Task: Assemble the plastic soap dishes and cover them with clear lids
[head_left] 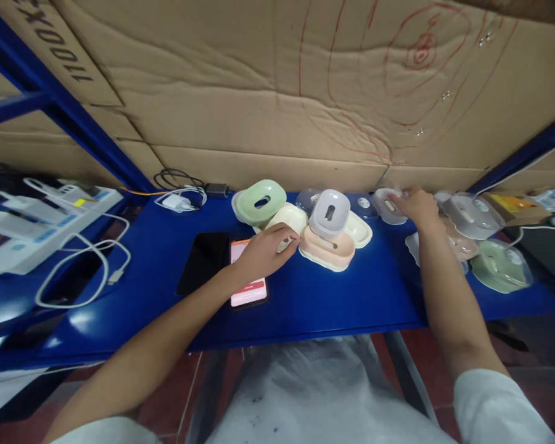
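My left hand point(269, 250) hovers over the lit phone point(248, 295), its thumb and fingers curled close together in front of a cream oval soap dish point(289, 217). Whether anything sits between those fingertips is unclear. Farther right, my right hand point(419, 206) reaches to a grey soap dish point(388, 206) at the back, its fingers at the dish's right end. Between the hands, a lilac soap dish point(332, 209) leans on a peach one point(328, 250). A green soap dish point(261, 203) rests behind my left hand.
Clear-lidded dishes, one grey point(474, 216) and one green point(504, 265), stand at the right. A dark phone point(203, 264) lies beside the lit one. White cables and a power strip point(50, 228) occupy the left. Cardboard point(222, 92) walls the back of the blue table point(324, 314).
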### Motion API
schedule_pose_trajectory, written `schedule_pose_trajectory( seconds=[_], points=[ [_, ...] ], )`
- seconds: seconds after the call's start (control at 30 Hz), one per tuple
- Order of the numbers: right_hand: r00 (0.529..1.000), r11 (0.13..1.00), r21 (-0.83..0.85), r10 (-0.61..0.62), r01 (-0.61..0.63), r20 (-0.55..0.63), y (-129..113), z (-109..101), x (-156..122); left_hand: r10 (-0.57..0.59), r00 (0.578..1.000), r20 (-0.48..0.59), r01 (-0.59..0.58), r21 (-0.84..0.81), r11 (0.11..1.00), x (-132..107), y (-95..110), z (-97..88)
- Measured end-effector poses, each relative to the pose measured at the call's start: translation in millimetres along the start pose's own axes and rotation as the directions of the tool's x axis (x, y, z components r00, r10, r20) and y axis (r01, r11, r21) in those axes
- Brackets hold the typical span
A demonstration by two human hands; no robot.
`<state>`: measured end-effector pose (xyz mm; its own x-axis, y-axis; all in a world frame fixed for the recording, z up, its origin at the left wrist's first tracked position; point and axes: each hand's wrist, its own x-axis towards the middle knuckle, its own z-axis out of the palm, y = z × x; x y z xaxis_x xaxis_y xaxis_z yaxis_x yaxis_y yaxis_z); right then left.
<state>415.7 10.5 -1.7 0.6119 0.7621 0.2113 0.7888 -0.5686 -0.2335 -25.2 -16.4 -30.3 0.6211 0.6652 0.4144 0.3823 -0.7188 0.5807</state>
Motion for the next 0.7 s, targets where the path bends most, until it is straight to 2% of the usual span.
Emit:
schedule_pose_trajectory(
  seconds=[0.27, 0.43, 0.6, 0.7],
  points=[
    [0.991, 0.996, -0.031, -0.082, 0.079, -0.106, -4.7, 10.8, -9.3, 0.058, 0.998, 0.011, -0.058, 0.071, 0.996, -0.6, -0.1, 2.0],
    [0.969, 0.967, -0.076, -0.245, 0.241, -0.035, -14.6, 17.9, -20.3, 0.056, 0.998, 0.005, -0.056, 0.134, 0.989, -1.2, -1.1, 0.3],
    [0.956, 0.947, -0.134, -0.284, 0.292, 0.074, -20.4, 28.5, -28.6, 0.079, 0.997, 0.008, -0.079, 0.187, 0.979, -1.6, -0.1, -4.0],
    [0.947, 0.938, -0.136, -0.310, 0.320, 0.088, -21.0, 29.4, -29.7, 0.109, 0.994, 0.013, -0.109, 0.219, 0.970, -2.0, 1.6, -4.0]
  ],
)
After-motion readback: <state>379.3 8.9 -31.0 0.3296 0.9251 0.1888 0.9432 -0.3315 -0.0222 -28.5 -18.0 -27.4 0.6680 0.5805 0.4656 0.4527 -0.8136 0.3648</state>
